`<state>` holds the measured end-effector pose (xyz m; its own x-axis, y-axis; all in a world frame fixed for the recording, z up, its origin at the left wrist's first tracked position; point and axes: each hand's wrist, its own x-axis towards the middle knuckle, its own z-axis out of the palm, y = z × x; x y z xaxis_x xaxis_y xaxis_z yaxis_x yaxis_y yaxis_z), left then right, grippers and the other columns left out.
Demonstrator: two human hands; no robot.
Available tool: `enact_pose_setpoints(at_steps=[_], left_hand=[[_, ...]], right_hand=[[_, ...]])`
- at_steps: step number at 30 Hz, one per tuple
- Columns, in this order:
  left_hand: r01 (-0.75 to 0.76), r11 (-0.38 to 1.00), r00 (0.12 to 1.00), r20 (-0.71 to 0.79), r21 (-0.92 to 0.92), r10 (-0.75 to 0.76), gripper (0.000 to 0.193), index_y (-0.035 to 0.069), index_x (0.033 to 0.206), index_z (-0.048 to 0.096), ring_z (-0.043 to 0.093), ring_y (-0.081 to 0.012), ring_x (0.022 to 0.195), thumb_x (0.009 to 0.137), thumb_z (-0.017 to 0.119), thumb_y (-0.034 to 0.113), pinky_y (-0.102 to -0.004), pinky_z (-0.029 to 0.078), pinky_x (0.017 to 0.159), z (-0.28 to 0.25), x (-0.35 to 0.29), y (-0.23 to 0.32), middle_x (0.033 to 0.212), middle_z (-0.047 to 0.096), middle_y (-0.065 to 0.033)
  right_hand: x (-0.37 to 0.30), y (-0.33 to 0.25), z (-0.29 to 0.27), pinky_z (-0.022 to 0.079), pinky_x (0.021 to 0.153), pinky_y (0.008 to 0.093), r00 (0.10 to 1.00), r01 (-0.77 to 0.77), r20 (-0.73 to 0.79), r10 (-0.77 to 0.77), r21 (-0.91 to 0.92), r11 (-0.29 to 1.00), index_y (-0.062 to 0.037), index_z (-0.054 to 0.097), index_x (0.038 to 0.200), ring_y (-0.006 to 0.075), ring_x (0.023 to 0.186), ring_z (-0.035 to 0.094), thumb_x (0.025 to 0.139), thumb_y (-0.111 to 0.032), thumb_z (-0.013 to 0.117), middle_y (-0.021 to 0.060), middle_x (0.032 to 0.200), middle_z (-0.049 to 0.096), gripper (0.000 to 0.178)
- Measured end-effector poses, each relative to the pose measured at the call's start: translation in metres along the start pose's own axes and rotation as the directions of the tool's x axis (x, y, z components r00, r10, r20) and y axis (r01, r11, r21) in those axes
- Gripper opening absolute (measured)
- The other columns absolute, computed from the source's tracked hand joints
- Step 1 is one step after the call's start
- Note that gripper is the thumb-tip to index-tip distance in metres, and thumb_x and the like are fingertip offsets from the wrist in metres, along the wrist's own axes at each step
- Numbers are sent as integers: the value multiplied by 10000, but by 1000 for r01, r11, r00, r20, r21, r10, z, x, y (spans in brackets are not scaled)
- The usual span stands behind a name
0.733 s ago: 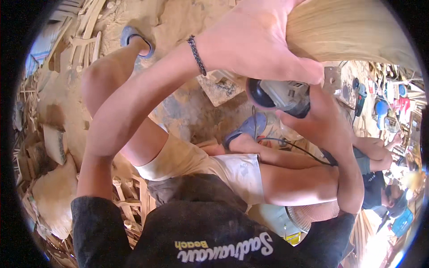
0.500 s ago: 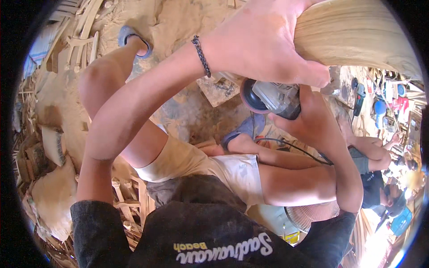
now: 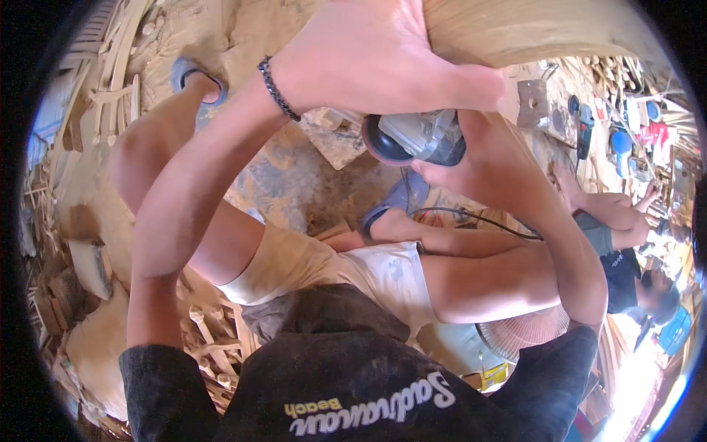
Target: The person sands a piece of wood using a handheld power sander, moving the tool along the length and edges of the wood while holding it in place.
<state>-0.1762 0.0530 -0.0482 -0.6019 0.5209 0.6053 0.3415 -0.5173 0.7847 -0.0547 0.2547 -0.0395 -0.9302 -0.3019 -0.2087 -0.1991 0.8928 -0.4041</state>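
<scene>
My left hand [image 3: 368, 55], with a dark braided bracelet at the wrist, grips a large pale wooden piece [image 3: 545, 29] with smooth, curved grain. Much of that piece runs out past the top edge, and so do some of my fingers. Just below it, my right hand [image 3: 490, 155] is wrapped round an angle grinder [image 3: 427, 136]. The grinder's round disc faces left, close under my left hand. Whether the disc touches the wood cannot be seen. A black cable [image 3: 479, 216] loops below my right wrist.
Turned wooden parts [image 3: 213, 331] lie in a heap at lower left. A round fan [image 3: 526, 331] stands beside my thigh. At right sits another person [image 3: 618, 228], near a second power tool [image 3: 585, 129]. A dusty block [image 3: 335, 140] rests on the floor ahead.
Both hands, the wooden piece and the grinder have shifted left and upward in the view. The surroundings have slid slightly left too. Both grips stay the same.
</scene>
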Motion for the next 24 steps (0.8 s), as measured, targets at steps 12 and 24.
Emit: enact_pose_setpoints(at_steps=[12, 24], left_hand=[[-186, 979, 982, -1, 83, 187, 456, -45, 1202, 685, 686, -86, 875, 795, 876, 31, -290, 571, 767, -8, 4, -17, 1023, 737, -39], [-163, 986, 986, -37, 37, 165, 522, -48, 1263, 632, 681, -91, 846, 798, 860, 14, -290, 574, 764, -5, 2, -17, 982, 716, -33]], right_hand=[[1, -2, -5, 609, 806, 603, 999, -39, 32, 40, -41, 998, -22, 479, 1396, 545, 909, 754, 793, -366, 940, 328, 927, 749, 834], [8, 15, 0, 606, 854, 599, 1000, -22, -4, 22, -48, 999, -11, 481, 1465, 536, 973, 754, 797, -400, 936, 348, 1009, 750, 896]])
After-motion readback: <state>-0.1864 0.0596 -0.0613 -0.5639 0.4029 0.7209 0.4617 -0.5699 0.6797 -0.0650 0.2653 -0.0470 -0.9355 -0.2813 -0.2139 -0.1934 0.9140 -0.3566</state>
